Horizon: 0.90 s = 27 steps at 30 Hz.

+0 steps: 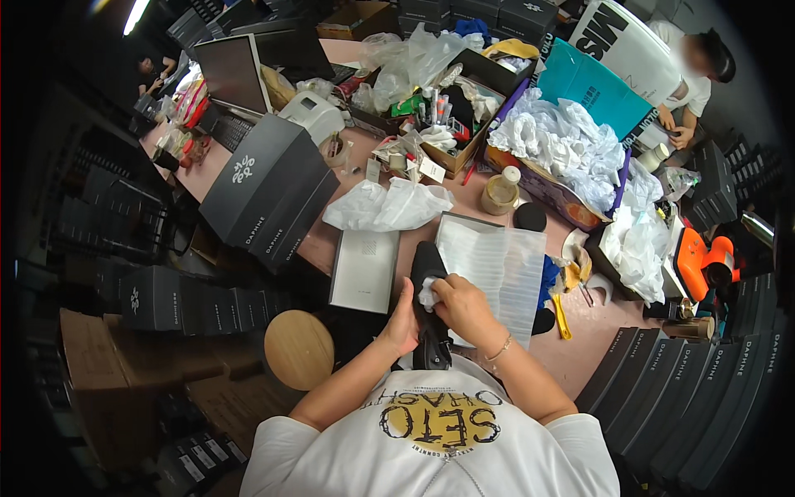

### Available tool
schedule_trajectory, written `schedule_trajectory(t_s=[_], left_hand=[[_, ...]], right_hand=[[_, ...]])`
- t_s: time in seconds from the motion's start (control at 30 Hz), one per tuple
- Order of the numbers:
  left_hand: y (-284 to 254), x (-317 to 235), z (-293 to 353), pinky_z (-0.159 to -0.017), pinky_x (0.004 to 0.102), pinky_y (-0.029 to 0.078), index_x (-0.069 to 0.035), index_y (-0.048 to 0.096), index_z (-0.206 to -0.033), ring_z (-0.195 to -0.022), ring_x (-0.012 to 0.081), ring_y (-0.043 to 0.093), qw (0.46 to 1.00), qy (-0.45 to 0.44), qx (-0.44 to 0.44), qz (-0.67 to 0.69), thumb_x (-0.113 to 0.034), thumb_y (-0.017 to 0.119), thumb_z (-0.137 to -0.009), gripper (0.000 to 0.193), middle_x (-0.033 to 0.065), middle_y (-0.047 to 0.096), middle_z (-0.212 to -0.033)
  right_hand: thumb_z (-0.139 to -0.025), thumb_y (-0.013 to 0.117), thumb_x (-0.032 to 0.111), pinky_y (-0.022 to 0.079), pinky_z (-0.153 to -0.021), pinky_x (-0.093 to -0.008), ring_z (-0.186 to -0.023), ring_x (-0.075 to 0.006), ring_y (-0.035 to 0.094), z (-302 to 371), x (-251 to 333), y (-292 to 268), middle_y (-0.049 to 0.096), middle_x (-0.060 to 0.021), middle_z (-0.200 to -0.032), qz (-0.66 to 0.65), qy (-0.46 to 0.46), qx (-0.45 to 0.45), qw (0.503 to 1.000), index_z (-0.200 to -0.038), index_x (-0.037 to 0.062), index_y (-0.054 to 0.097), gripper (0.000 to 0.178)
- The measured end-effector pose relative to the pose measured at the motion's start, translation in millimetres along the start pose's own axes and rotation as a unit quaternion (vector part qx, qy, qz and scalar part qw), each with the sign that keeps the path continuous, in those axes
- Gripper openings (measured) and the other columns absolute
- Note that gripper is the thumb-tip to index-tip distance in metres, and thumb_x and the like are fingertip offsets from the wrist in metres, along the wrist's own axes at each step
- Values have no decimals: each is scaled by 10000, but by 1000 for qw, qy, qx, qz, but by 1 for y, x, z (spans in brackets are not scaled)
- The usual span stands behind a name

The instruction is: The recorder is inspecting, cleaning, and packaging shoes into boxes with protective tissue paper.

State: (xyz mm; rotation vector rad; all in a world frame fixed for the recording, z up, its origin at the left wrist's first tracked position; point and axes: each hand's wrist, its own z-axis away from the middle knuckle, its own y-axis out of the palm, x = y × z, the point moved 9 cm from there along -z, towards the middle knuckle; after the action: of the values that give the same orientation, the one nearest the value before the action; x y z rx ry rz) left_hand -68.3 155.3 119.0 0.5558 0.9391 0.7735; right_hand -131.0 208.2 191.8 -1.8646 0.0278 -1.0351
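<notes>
A black shoe (427,262) is held upright in front of my chest, its toe toward the table and its heel near my shirt. My left hand (402,321) is closed along the shoe's left side. With bent fingers, my right hand (465,310) pinches a crumpled wad of white paper (428,293) at the shoe's opening. Just beyond, an open shoebox (469,220) lined with white tissue paper (505,265) lies to the right. A pale, shallow box lid (364,270) rests left of the shoe, with a crumpled white sheet (387,205) behind it.
Dark grey shoeboxes (269,190) stand at the table's left edge. A box of crumpled white paper (571,149), a jar (500,192), a yellow-handled tool (562,317) and an orange tool (704,261) sit to the right. A round wooden stool (299,349) is lower left; a co-worker (691,74) stands far right.
</notes>
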Motion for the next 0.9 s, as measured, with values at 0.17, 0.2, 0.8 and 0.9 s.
schedule_trajectory(t_s=[0.17,0.2,0.8,0.9], left_hand=[[4,6,-10,-827,370,505,-118,459,-1286,-1006,187,576,1000,-13,-14,-13,-787,310,-828,824,78,564,-1149],[1,7,-9,-861,386,493,-119,448,-1296,-1042,199,568,1000,-24,-2,-4,-769,287,-846,806,78,561,-1171],[-38,-182,-227,-769,478,496,-39,569,-1094,-901,377,642,419,70,-93,-900,-233,534,-894,281,203,668,-923],[-83,-173,-246,-783,481,493,-8,521,-1131,-903,389,640,390,30,-100,-915,-234,567,-878,342,216,665,-927]], right_hand=[[-673,728,88,443,-759,-414,-868,-326,551,-16,-27,-9,545,-108,-852,21,40,-107,993,-900,31,545,297],[-675,740,103,439,-764,-418,-876,-326,546,-15,-32,-6,540,-114,-864,-34,58,-117,991,-911,28,536,321],[-861,557,113,523,-778,-298,-946,-230,627,68,-82,-8,528,-169,-1267,-707,306,-24,638,-1379,20,369,558],[-842,595,213,559,-776,-374,-945,-245,625,69,-94,-1,505,-184,-1285,-746,298,-47,593,-1377,7,352,623]])
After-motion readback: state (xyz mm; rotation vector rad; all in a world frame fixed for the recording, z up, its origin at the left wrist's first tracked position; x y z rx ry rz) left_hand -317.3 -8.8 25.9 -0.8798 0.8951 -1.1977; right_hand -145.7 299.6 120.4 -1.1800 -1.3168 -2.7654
